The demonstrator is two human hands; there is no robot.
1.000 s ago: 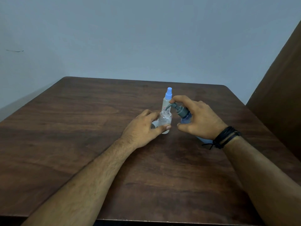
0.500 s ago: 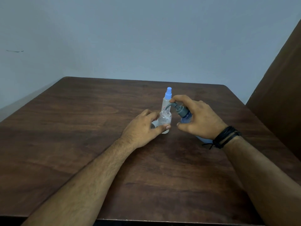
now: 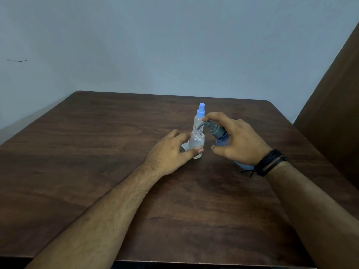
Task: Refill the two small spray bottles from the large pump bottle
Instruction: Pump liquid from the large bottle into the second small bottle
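Observation:
A small clear bottle (image 3: 196, 141) with its top off stands upright on the dark wooden table (image 3: 97, 152). My left hand (image 3: 169, 152) grips it round the base. Just behind it stands a second small spray bottle (image 3: 198, 121) with a blue cap. My right hand (image 3: 235, 140) holds the large blue pump bottle (image 3: 222, 139), tilted to the left, with a finger on its grey pump head. The grey nozzle sits at the mouth of the open bottle. Most of the pump bottle's body is hidden under my right hand.
A small grey cap-like piece (image 3: 183, 147) lies on the table behind my left hand. A brown wooden panel (image 3: 334, 113) rises at the right edge of the table. A pale wall stands behind the table's far edge.

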